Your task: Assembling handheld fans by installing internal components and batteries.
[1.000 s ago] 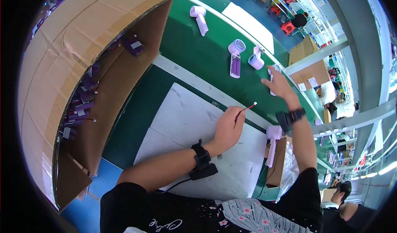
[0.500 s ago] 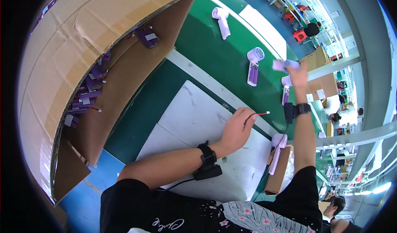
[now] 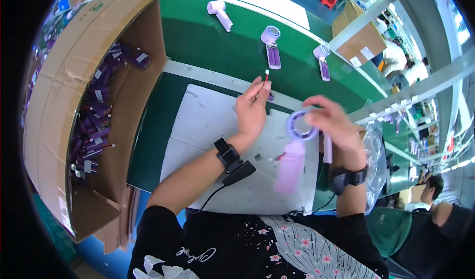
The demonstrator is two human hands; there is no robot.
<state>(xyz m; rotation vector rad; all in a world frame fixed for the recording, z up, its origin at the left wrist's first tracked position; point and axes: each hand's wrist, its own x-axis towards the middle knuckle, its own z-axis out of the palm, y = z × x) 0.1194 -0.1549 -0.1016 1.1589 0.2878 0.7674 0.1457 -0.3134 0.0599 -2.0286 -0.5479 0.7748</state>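
Observation:
My left hand (image 3: 251, 109) is closed over the grey-white work sheet. It grips a battery pack (image 3: 271, 97), mostly hidden by the fingers, whose red wire and small white connector stick up past the fingertips. My right hand (image 3: 332, 123), slightly blurred, holds a lilac handheld fan (image 3: 290, 169) by its ring-shaped head. The fan's pink-lilac handle hangs down above the sheet, with a bit of red wire at its side. Beyond my hands, on the green table, lie two fans (image 3: 273, 55) (image 3: 324, 68) with purple packs showing in their handles, and a third fan (image 3: 223, 19) farther left.
A large cardboard carton (image 3: 141, 88) on the left holds many purple battery packs (image 3: 101, 93). A pale metal strip (image 3: 198, 72) crosses the table behind the work sheet (image 3: 193, 125). Clear plastic wrap (image 3: 374, 155) lies by a box on the right. A co-worker (image 3: 438, 219) sits at far right.
My right hand has brought the fan from the far right of the table back over the sheet. My left hand keeps the battery pack. The view has shifted to the right.

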